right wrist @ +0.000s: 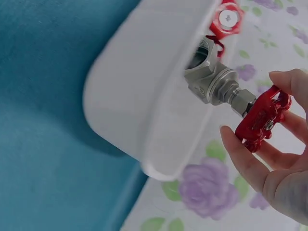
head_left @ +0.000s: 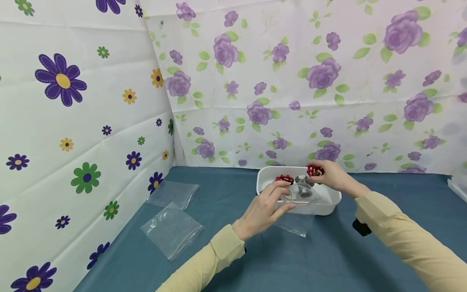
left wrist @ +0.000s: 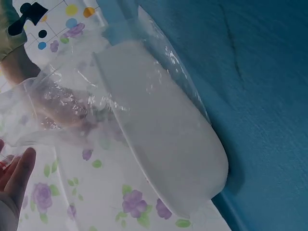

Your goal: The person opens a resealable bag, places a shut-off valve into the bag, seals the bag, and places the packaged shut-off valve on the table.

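Observation:
My right hand [head_left: 333,175] grips the red handwheel [right wrist: 260,120] of a metal valve [right wrist: 211,82]. In the right wrist view the thumb and fingers surround that wheel, and the valve's silver body points toward the white bin [head_left: 326,209]. A second red handwheel [head_left: 284,179] shows inside the bin, beyond my left hand [head_left: 264,209]. That left hand pinches a clear plastic bag [head_left: 297,219], which hangs in front of the bin's near side. Seen from the left wrist, the bag [left wrist: 185,82] spreads across the bin's outer wall. Part of the silver valve shows through the plastic in the head view.
Two flat clear bags, one nearer [head_left: 171,231] and one farther [head_left: 173,194], lie on the blue tablecloth [head_left: 277,263] at the left. Flowered sheets [head_left: 277,81] stand behind and to the left. A white edged object [head_left: 457,188] sits at the far right.

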The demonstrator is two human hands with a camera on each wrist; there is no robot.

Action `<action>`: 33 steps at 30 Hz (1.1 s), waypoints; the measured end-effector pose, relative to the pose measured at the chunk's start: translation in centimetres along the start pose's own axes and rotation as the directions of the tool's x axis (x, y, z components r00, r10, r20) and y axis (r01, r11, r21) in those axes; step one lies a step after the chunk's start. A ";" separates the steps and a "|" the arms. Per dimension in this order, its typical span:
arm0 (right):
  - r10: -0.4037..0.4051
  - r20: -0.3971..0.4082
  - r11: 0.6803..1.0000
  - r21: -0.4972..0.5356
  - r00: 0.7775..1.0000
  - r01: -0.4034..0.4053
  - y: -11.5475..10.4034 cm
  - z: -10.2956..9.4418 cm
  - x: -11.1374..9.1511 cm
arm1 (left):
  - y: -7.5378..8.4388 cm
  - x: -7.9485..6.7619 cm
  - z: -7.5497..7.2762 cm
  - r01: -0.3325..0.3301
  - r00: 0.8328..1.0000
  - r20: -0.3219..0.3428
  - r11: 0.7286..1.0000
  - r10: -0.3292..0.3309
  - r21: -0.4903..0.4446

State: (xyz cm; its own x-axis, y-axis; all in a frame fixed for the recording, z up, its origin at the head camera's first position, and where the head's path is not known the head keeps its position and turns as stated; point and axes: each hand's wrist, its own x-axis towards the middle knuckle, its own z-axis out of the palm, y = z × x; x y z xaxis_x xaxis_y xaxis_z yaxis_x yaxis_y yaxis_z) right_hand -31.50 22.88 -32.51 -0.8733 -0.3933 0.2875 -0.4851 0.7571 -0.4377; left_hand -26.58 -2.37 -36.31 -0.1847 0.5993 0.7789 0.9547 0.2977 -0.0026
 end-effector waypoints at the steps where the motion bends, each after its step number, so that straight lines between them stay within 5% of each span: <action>1: -0.007 -0.009 1.000 -0.007 1.000 0.007 -0.2 -0.4 -0.1 | 0.1 0.1 0.0 -0.009 1.000 -0.007 1.000 0.009 0.012; 13: -0.054 -0.102 0.997 -0.067 0.993 0.047 -1.7 -4.1 -1.8 | 0.8 0.7 0.7 -0.123 0.986 -0.105 0.992 0.126 0.036; 33: -0.097 -0.209 0.995 -0.046 0.973 0.090 -4.0 -9.0 -4.3 | 0.5 0.7 3.1 0.002 0.985 -0.174 0.998 -0.012 -0.060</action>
State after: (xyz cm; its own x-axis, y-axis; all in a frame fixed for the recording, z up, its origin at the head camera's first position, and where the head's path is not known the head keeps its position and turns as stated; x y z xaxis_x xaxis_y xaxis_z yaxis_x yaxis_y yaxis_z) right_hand -25.38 26.25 -24.35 -0.7931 -0.3474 0.5003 -0.5588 0.7419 -0.3707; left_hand -26.96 0.46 -37.70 -0.1531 0.4571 0.8761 0.9665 0.2542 0.0363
